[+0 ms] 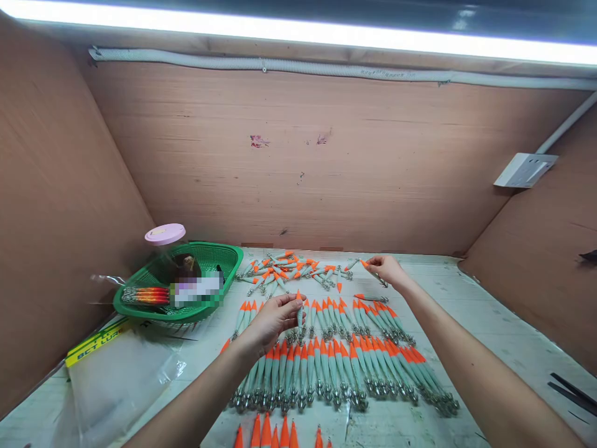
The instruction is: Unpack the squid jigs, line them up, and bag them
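Your left hand [275, 318] holds one fishing lure [300, 316] upright, the fingers closed narrow around its pale body so that its orange tip pokes up above them, in front of the lined-up lures [321, 361] on the desk [471, 305]. Farther out, beside the loose pile [284, 272], your right hand [387, 270] has its fingers drawn together near the orange end of a second lure [364, 264], whose hooked end shows below the hand. The green basket [239, 256] sits to the left, well apart from your right hand.
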Tool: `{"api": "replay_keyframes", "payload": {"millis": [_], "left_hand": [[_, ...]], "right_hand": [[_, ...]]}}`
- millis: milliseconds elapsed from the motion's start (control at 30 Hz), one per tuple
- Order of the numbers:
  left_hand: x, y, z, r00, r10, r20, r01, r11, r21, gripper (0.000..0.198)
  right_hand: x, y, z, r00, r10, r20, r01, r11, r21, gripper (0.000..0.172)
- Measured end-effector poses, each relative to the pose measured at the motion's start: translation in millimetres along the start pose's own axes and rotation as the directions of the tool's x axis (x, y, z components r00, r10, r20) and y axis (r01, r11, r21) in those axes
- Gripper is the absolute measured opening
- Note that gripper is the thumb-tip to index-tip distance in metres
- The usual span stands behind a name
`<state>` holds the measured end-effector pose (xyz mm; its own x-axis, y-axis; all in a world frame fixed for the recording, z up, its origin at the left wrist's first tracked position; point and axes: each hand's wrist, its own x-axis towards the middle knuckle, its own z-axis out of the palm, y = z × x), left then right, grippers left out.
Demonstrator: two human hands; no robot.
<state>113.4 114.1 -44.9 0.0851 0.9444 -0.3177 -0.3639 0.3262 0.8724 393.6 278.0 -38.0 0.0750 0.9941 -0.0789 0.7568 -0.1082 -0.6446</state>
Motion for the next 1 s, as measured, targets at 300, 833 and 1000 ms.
{"api": "replay_keyframes", "payload": {"millis": [300,833,1000], "left_hand": [[57,-1,58.5,0.993,0.115,-0.031,-0.113,0.992,0.056,0.009],[93,3,111.2,0.922,0.193,0.336,-0.284,0.926,0.247,0.022],[44,-3,94.2,0.936,0.025,0.352,-0.095,0.978,0.185,0.031]], "right_hand": [[0,-19,-36,0.975,-0.218,-0.043,0.222,0.962,0.156,0.013],[-55,-32,-62,0.898,-0.393,0.199,0.278,0.857,0.434,0.028],[-97,-33,-54,0.871,-0.258,0.417,0.027,0.874,0.485,0.023]]}}
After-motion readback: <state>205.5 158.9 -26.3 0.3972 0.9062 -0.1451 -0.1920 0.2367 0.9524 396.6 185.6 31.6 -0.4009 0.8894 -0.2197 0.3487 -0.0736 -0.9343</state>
